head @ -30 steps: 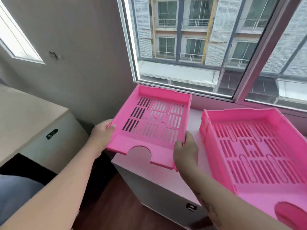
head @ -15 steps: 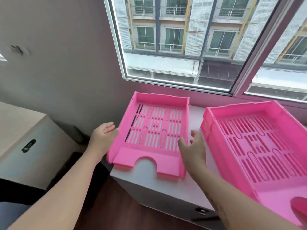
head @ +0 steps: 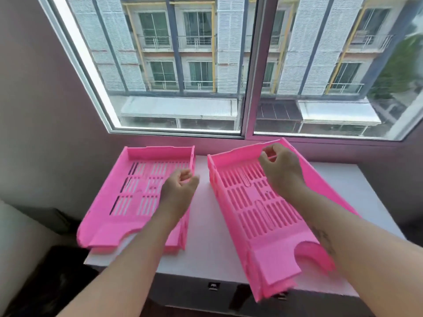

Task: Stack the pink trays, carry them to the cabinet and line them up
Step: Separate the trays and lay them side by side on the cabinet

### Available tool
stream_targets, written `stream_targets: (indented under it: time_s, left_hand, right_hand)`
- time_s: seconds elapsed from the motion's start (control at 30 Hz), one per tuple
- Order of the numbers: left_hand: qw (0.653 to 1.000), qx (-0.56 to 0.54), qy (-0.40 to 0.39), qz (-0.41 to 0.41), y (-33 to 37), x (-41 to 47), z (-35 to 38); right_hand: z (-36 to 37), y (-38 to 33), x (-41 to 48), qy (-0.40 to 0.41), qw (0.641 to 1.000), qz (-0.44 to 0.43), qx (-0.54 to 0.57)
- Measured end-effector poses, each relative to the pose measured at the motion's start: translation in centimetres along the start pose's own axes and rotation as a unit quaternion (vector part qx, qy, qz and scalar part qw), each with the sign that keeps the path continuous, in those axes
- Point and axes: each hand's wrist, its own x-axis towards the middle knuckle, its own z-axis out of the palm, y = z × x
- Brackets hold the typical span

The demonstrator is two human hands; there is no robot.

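Two pink slotted trays lie side by side on the white cabinet top [head: 206, 245] under the window. The left pink tray [head: 128, 202] rests flat, its notched front just past the cabinet's front edge. My left hand [head: 180, 186] hovers open over that tray's right wall, holding nothing. The right pink tray [head: 249, 216] sits at an angle, its front hanging over the cabinet edge; a second rim shows beneath it. My right hand [head: 281, 168] reaches across it, thumb and fingers pinching the far wall.
A large window [head: 247, 124] and its sill run right behind the trays. Bare cabinet top [head: 343, 184] lies to the right of the right tray. Small metal handles [head: 214, 286] sit on the cabinet front. Dark floor is at lower left.
Both hands have let go of the left tray, which now rests on the cabinet. My right hand moved over to the right tray's far wall; my left hand crossed above the left tray.
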Motion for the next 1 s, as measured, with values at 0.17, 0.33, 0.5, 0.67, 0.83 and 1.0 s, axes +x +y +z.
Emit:
stream_targets:
  time_s: [0.17,0.33,0.5,0.67,0.83,1.0]
  left_hand:
    - [0.997,-0.035,-0.048,-0.055,0.2,-5.0,7.3]
    - [0.995,-0.025,-0.032,-0.092,-0.2,-7.4,10.2]
    - [0.996,0.025,-0.021,-0.086,0.6,-5.9,10.0]
    - [0.994,0.076,-0.049,-0.067,0.4,-1.1,7.8]
    - [0.988,0.117,-0.086,-0.061,-0.7,3.4,5.8]
    - [0.985,0.123,-0.114,-0.044,-2.2,6.3,5.0]
  right_hand:
    - [-6.5,7.5,1.5,-0.045,0.988,-0.008,-0.145]
    - [-8.6,12.6,1.0,-0.165,0.968,0.053,-0.183]
    - [-8.0,13.9,0.3,-0.213,0.960,0.101,-0.151]
    - [-5.5,12.3,-0.4,-0.179,0.969,0.154,-0.079]
    - [-3.0,10.7,-0.7,-0.128,0.973,0.193,-0.023]
    - [-1.6,9.8,-0.8,-0.088,0.968,0.233,0.018]
